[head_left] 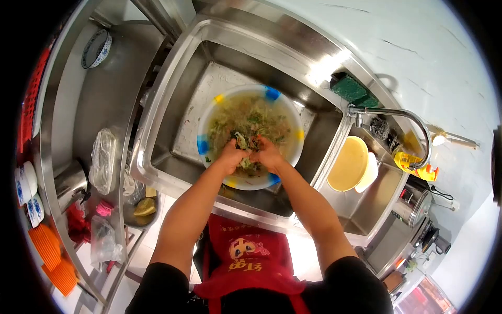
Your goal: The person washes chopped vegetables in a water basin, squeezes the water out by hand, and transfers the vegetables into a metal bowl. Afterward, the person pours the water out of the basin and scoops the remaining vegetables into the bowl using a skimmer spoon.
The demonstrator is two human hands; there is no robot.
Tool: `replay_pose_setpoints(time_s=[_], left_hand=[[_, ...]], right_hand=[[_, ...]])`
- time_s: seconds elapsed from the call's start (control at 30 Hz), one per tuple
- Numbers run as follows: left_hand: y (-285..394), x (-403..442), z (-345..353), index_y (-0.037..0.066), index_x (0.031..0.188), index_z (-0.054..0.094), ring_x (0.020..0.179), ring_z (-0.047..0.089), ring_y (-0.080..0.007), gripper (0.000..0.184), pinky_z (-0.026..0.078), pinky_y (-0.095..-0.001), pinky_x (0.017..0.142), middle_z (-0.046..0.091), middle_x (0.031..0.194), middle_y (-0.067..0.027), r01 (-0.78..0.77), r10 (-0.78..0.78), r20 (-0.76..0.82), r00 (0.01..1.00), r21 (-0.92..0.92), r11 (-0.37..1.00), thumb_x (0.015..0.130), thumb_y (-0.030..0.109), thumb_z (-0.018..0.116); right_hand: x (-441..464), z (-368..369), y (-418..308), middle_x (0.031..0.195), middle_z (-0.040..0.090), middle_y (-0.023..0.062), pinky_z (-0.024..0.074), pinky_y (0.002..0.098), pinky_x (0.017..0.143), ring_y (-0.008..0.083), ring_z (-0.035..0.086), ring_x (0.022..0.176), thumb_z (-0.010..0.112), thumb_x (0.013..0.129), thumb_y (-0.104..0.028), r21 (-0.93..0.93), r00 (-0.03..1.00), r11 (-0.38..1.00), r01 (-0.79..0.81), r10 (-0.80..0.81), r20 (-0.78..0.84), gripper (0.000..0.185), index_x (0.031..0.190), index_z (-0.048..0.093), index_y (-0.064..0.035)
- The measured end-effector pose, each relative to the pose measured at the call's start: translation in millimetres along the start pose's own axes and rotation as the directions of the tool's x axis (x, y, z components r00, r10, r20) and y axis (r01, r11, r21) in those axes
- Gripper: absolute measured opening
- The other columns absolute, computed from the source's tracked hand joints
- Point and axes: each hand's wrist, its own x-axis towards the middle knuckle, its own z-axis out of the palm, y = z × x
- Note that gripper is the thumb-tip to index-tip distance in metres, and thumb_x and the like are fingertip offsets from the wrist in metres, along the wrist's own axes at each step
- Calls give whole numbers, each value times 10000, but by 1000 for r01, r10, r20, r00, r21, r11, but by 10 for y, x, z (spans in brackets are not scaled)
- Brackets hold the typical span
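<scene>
A large white basin point(296, 162) with blue and yellow patches on its rim stands in the left bowl of a steel sink point(196, 99). Cloudy water and chopped leafy greens point(256, 118) fill it. My left hand point(231, 156) is at the basin's near middle, its fingers curled round a clump of the greens. Close beside it, my right hand point(267, 155) is also curled round greens, and the two hands nearly touch. The fingertips are partly hidden among the leaves.
Yellow bowl point(348, 163) and white bowl point(369, 172) in the smaller sink; curved tap point(397, 112), green scouring pads point(349, 89) and yellow bottle point(413, 165) behind. Steel shelf point(112, 78) at left holds a patterned bowl point(97, 48) and plastic-wrapped items point(103, 162).
</scene>
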Motion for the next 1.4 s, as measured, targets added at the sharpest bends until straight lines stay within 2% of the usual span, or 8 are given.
replay_pose_setpoints(time_s=[0.27, 0.53, 0.67, 0.77, 0.83, 0.9, 1.2, 1.4], left_hand=[[-124, 187, 115, -17, 1492, 204, 1301, 434, -342, 670, 446, -420, 978, 353, 1476, -225, -90, 123, -203, 971, 164, 982, 944, 94, 574], [121, 23, 128, -22, 1471, 277, 686, 504, -277, 547, 474, -486, 642, 536, 1037, -139, -40, 85, -135, 987, 312, 949, 1018, 236, 443], [46, 103, 79, -68, 1313, 431, 751, 526, -263, 502, 438, -493, 713, 545, 917, -137, -17, 86, -114, 990, 500, 866, 1014, 335, 451], [-224, 234, 35, -51, 1172, 530, 882, 578, -326, 472, 449, -496, 778, 582, 971, -188, -245, 513, -279, 811, 635, 733, 975, 378, 516], [158, -222, -46, -46, 1347, 463, 1266, 453, -401, 573, 400, -465, 1037, 435, 1382, -284, -232, 371, -19, 929, 751, 619, 952, 361, 545], [263, -211, -137, -51, 1329, 481, 1246, 464, -412, 544, 405, -468, 1030, 440, 1376, -281, -232, 330, 52, 943, 812, 536, 942, 324, 556], [356, -358, -207, -65, 1242, 542, 1140, 532, -417, 458, 453, -479, 956, 495, 1298, -284, -194, 549, -32, 835, 917, 350, 891, 222, 608], [498, -238, -321, -66, 1248, 530, 1200, 471, -444, 496, 416, -487, 1004, 488, 1306, -283, -249, 560, -20, 828, 882, 400, 884, 258, 625]], right_hand=[[-124, 200, 17, 1176, 603, 211, 528, 379, 766, 250, 638, 953, 670, 824, -8, -130, 970, 977, 167, -187, -154, 641, 1390, 383, 77], [87, 145, 68, 1074, 657, 223, 520, 469, 749, 377, 658, 825, 672, 840, -226, -680, 872, 707, 195, -442, -209, 410, 1177, 632, 4], [-107, 34, -102, 1002, 670, 223, 514, 500, 794, 401, 650, 908, 664, 825, -271, -867, 849, 433, 246, -528, -22, 315, 1075, 702, -85], [-196, -24, -149, 936, 685, 201, 526, 485, 793, 370, 664, 915, 641, 822, -262, -968, 723, 67, 240, -678, 133, 266, 1020, 710, -99], [-299, -23, -364, 930, 688, 182, 536, 476, 779, 351, 670, 912, 626, 819, -253, -978, 628, -54, 199, -759, 170, 237, 977, 713, -100], [-399, -5, -952, 974, 686, 162, 560, 432, 756, 329, 682, 904, 616, 805, -153, -992, 963, -21, 126, -237, 128, 242, 1021, 683, -68], [647, -443, -1039, 949, 624, 137, 559, 401, 726, 298, 648, 893, 581, 764, -89, -965, 546, -152, 214, -801, 248, 207, 961, 633, -48], [991, -518, -597, 1093, 616, 165, 524, 438, 848, 320, 604, 1049, 558, 862, -184, -995, 869, 90, -47, -488, -85, 259, 1066, 602, -30]])
